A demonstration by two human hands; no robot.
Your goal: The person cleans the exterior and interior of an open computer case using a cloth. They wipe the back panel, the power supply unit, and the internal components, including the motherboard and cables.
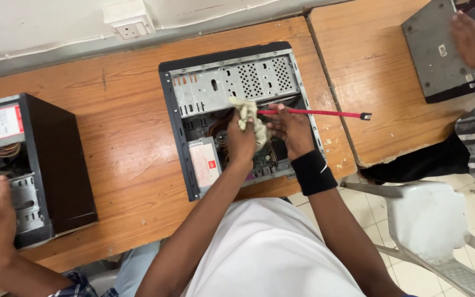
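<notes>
Left grip [241,144] clutches cloth [251,118] (crumpled).

Bright, even daylight fills the scene. Glare streaks the varnished wooden table [133,148], and shadows are soft. Focus is sharp at centre, with slight bending at the edges.

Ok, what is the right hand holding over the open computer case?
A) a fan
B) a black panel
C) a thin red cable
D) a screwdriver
C: the right hand pinches a thin red cable that runs out over the edge of the open computer case, while the left hand grips a pale cloth.
</notes>
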